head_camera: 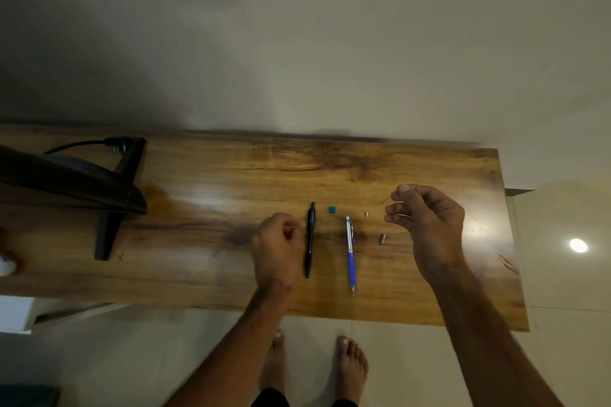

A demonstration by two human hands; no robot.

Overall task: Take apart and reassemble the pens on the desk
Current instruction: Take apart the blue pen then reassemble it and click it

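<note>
Head view: right hand [426, 221] pinches thin rod [385, 200]; left hand [276, 241] curled shut, empty.

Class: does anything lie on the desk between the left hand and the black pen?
Nothing visible does. The left hand sits right beside the black pen, with only bare desk between them. The blue pen lies on the pen's far side.

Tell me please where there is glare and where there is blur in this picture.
Head view: glare patches on the glossy desk, left of the black pen and near its right end; a bright lamp reflection on the floor. The left hand looks motion-blurred; the dim corners soften, and the wide lens bends the desk's edges.
</note>
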